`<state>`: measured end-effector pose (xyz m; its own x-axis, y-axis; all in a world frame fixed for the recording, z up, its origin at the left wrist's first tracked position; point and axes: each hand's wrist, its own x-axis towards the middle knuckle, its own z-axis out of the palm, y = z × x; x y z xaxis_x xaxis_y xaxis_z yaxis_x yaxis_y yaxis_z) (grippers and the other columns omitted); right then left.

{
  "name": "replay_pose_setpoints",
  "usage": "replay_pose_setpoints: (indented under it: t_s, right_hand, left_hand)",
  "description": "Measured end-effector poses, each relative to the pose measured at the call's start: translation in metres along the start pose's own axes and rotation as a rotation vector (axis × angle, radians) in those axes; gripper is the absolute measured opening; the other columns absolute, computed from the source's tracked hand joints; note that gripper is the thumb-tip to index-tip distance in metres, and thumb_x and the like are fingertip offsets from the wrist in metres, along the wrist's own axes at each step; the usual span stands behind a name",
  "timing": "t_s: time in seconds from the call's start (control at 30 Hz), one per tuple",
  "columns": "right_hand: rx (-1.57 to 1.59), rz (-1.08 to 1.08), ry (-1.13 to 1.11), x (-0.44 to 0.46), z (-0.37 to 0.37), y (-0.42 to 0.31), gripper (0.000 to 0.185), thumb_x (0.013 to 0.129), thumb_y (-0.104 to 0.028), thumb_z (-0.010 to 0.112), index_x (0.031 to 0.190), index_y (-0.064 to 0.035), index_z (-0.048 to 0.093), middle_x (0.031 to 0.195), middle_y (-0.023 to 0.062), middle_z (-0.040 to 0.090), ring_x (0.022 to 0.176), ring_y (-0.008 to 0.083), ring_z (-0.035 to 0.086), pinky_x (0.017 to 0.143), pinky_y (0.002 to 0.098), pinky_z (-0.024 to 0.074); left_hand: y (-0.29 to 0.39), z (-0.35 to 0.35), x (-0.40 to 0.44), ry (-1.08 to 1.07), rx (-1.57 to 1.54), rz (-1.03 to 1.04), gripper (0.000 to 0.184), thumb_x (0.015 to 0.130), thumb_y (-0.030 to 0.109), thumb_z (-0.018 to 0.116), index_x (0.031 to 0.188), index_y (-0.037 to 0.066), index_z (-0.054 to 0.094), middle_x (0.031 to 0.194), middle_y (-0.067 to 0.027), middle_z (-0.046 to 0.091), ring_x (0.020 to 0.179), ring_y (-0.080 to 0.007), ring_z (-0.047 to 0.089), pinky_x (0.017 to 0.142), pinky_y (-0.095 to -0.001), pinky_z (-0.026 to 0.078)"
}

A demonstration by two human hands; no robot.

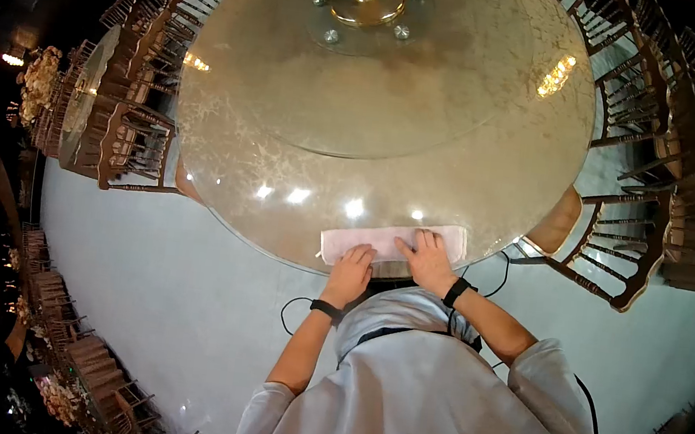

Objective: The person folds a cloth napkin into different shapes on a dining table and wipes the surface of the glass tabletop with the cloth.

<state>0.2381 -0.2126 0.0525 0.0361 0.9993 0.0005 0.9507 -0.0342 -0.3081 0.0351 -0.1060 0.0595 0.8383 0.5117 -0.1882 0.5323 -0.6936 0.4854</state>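
A pale pink cloth (392,238), folded into a long strip, lies on the near edge of a round glossy table (506,175). My left hand (350,274) rests on the cloth's lower left part, its fingers lying flat on it. Further right, my right hand (428,262) presses on the cloth with fingers stretched toward its far edge and the thumb pointing left. Both hands are open and touch the cloth from above. Each wrist wears a black band.
A round glass turntable (331,134) covers the table's middle and carries a gold stand base (367,9). Wooden chairs stand on both sides, one close on the right (618,248). Black cables hang by my waist. Pale floor (160,281) surrounds the table.
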Motion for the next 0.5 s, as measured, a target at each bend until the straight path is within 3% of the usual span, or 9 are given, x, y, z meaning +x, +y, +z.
replay_pose_setpoints:
  t_s: [0.1,0.3,0.5]
  right_hand:
    - [-0.026,-0.045,0.028,0.005,0.005,-0.005,0.057,0.074,-0.015,0.06,0.13,-0.0139,0.054,0.11,0.0197,0.048,0.104,0.0349,0.045,0.088,0.0444,0.0367]
    - [0.001,-0.01,0.029,0.011,0.005,-0.006,0.05,0.074,-0.016,0.06,0.123,-0.0089,0.059,0.102,0.0176,0.05,0.1,0.034,0.047,0.083,0.0436,0.0377]
    - [0.023,0.052,0.075,0.007,0.012,-0.006,0.052,0.073,-0.021,0.065,0.123,-0.0078,0.058,0.106,0.0192,0.051,0.102,0.0352,0.048,0.083,0.0452,0.0385]
  left_hand:
    - [-0.009,-0.002,0.0,-0.002,-0.049,-0.005,0.039,0.083,0.011,0.057,0.121,0.005,0.054,0.128,-0.0131,0.052,0.119,-0.0328,0.047,0.095,-0.0445,0.043]
    - [-0.027,-0.006,-0.002,-0.001,-0.144,0.009,0.033,0.084,0.011,0.057,0.116,0.001,0.057,0.12,-0.0176,0.056,0.113,-0.0368,0.05,0.098,-0.043,0.041]
    - [-0.03,0.0,0.004,0.047,-0.136,0.043,0.031,0.08,0.006,0.058,0.111,0.002,0.058,0.116,-0.0149,0.056,0.109,-0.0359,0.05,0.095,-0.0424,0.042]
